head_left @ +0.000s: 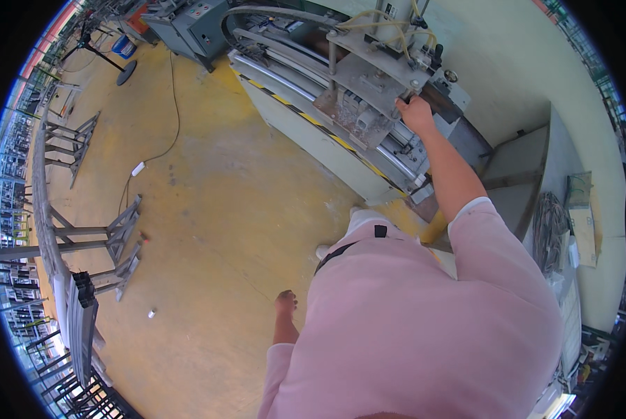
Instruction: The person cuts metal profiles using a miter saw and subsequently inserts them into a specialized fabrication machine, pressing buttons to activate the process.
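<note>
My right arm reaches forward to a machine's metal carriage [369,91], made of grey plates and upright posts. At the carriage's near right corner, my right hand [416,114] is closed against the metal, beside a dark round tube [442,102]. Its fingers are partly hidden, so I cannot make out the exact part under them. The carriage sits on a shiny guide rail [285,78] along the machine's top. My left hand [285,302] hangs low at my side, away from the machine, with loosely bent fingers apart and nothing visible in it.
Yellow-and-black tape [313,120] edges the machine's pale body. A grey control cabinet [187,31] stands beyond it. On the yellowish floor lies a cable with a white power strip [138,169]. Metal trestles [117,234] and dark bars [84,314] are left; coiled wire [550,227] hangs right.
</note>
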{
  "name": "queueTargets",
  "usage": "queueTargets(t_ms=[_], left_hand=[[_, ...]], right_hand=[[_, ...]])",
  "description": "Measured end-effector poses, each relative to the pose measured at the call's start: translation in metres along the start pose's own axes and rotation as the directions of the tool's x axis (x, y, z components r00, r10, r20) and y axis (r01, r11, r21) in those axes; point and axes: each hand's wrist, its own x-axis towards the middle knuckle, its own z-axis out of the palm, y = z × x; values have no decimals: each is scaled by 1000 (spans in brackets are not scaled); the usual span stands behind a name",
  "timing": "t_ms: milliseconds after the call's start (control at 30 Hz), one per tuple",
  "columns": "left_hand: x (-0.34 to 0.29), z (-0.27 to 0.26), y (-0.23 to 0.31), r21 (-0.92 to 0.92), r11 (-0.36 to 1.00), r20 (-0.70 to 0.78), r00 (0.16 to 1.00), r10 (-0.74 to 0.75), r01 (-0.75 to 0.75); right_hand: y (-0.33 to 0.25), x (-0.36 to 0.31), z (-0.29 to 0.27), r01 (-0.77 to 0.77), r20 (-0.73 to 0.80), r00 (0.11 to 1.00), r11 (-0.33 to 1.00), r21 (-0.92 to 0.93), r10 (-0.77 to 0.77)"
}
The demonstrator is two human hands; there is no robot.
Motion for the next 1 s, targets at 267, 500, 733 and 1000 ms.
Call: queueTargets(t_ms=[267, 500, 733, 1000], left_hand=[[11, 14, 45, 39, 999, -55, 998, 28, -26], [-2, 99, 97, 139, 981, -8, 990, 137, -135], [-38, 190, 137, 376, 842, 138, 922, 362, -387], [-46, 202, 131, 525, 791, 89, 945, 315, -314]], right_hand=[[24, -36, -35, -20, 23, 1000, 999, 35, 20], [38, -58, -69, 10, 211, 977, 1000, 29, -15], [61, -70, -86, 143, 195, 968, 985, 98, -160], [75, -80, -97, 166, 201, 959, 970, 177, -200]])
